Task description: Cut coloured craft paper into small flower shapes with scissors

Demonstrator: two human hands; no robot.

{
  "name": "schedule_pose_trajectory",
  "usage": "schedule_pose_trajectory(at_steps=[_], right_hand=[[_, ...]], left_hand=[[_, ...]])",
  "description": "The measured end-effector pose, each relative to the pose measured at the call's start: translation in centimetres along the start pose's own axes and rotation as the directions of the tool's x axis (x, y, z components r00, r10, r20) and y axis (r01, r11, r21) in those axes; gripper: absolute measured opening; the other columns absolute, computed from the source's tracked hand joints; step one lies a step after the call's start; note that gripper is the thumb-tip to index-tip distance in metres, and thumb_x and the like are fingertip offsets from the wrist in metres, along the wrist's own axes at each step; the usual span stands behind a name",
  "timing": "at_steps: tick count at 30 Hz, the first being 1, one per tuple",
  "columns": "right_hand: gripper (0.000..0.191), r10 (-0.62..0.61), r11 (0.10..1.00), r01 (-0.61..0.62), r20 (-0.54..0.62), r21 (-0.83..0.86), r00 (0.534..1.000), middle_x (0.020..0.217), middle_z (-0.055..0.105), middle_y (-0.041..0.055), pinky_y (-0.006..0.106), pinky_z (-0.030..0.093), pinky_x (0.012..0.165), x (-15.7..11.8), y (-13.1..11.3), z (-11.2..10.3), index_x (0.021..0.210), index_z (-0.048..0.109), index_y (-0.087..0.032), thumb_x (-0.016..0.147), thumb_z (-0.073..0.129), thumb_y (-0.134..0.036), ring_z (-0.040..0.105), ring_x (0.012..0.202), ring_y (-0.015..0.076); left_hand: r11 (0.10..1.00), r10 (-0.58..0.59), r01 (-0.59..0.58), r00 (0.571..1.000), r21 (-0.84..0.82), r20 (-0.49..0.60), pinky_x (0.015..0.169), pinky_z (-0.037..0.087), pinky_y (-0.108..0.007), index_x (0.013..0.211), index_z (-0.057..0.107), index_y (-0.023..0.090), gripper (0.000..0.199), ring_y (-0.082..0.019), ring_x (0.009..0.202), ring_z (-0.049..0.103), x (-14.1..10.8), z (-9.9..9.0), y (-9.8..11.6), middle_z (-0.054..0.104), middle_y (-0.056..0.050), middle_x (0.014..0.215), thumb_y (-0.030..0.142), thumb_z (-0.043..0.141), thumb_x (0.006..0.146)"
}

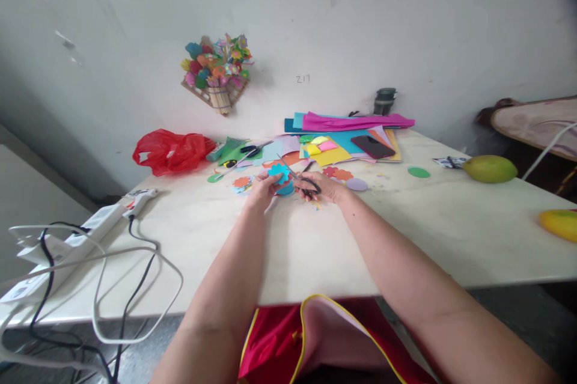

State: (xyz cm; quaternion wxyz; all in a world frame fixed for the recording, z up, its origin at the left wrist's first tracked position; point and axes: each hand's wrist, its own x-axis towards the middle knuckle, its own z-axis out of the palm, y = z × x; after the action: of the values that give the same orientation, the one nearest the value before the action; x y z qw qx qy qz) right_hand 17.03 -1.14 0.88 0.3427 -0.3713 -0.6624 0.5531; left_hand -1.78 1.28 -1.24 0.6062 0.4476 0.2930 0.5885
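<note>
While the left hand [265,188] pinches the blue paper flower [279,174] by its near edge, the right hand [315,185] grips the scissors [291,169] by their dark handles, blades pointing up beside the petals. The flower is between the two hands, above the surface [315,252]; whether the blades touch it cannot be told. The step in hand appears to be trimming the scalloped edge. For a clean outline, it is best to hold the flower flat near its centre, turn the paper rather than the scissors, and cut each curve in short strokes. Keep the left fingertips behind the cutting line. Another blue paper piece [285,189] shows beneath the flower and should be kept clear of the blades. Small scraps [317,206] lie below the right hand; keep offcuts apart from the purple paper oval [357,184].
</note>
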Motion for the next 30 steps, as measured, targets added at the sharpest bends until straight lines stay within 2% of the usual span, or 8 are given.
schedule_pose_trajectory(at_steps=[9,14,20,25,30], right_hand=[[0.027,-0.005,1.000,0.004,-0.010,-0.028,1.000,0.053,0.058,-0.0024,0.015,0.027,0.030,0.25,0.50,-0.15,0.074,0.055,-0.015,0.083,0.066,-0.038,0.048,0.036,0.0053],[0.029,0.001,1.000,-0.002,-0.010,-0.029,1.000,0.052,0.058,-0.0025,0.015,0.026,0.029,0.27,0.59,-0.17,0.074,0.053,-0.015,0.082,0.067,-0.040,0.048,0.036,0.0056],[0.029,-0.001,0.999,0.002,0.014,-0.040,1.000,0.052,0.057,-0.0021,0.015,0.029,0.030,-0.09,0.09,-0.12,0.073,0.054,-0.015,0.084,0.066,-0.040,0.048,0.037,0.0057],[0.029,-0.013,1.000,0.013,-0.011,-0.012,1.000,0.053,0.058,-0.0016,0.015,0.029,0.031,-0.10,-0.03,-0.26,0.074,0.056,-0.014,0.085,0.064,-0.040,0.049,0.037,0.0056],[0.031,-0.017,1.000,0.016,-0.013,-0.019,1.000,0.055,0.059,-0.0005,0.015,0.031,0.031,-0.08,0.13,-0.25,0.073,0.056,-0.014,0.084,0.066,-0.041,0.050,0.039,0.0060]], left_hand=[[1.000,-0.010,0.010,1.000,0.000,-0.020,0.079,0.058,-0.040,0.071,0.068,0.014,0.026,-0.022,0.074,0.071,0.00,0.02,0.09,0.071,-0.005,0.072,0.022,0.084,0.052],[1.000,-0.008,0.008,1.000,-0.009,-0.016,0.078,0.059,-0.039,0.073,0.068,0.013,0.030,-0.021,0.072,0.070,-0.02,-0.01,0.08,0.071,-0.005,0.070,0.027,0.085,0.054],[1.000,0.011,-0.011,0.999,0.011,-0.031,0.068,0.058,-0.030,0.074,0.066,0.013,0.038,-0.016,0.063,0.067,-0.02,-0.01,0.18,0.068,-0.002,0.069,0.033,0.089,0.052],[0.998,0.041,-0.040,0.999,0.045,-0.026,0.059,0.053,-0.025,0.070,0.063,0.014,0.039,-0.009,0.050,0.057,-0.01,-0.18,0.27,0.063,0.002,0.062,0.034,0.090,0.051],[0.997,0.041,-0.038,0.998,0.065,-0.043,0.057,0.052,-0.024,0.068,0.063,0.015,0.038,-0.010,0.053,0.058,-0.06,-0.05,0.39,0.063,0.001,0.063,0.033,0.090,0.049]])
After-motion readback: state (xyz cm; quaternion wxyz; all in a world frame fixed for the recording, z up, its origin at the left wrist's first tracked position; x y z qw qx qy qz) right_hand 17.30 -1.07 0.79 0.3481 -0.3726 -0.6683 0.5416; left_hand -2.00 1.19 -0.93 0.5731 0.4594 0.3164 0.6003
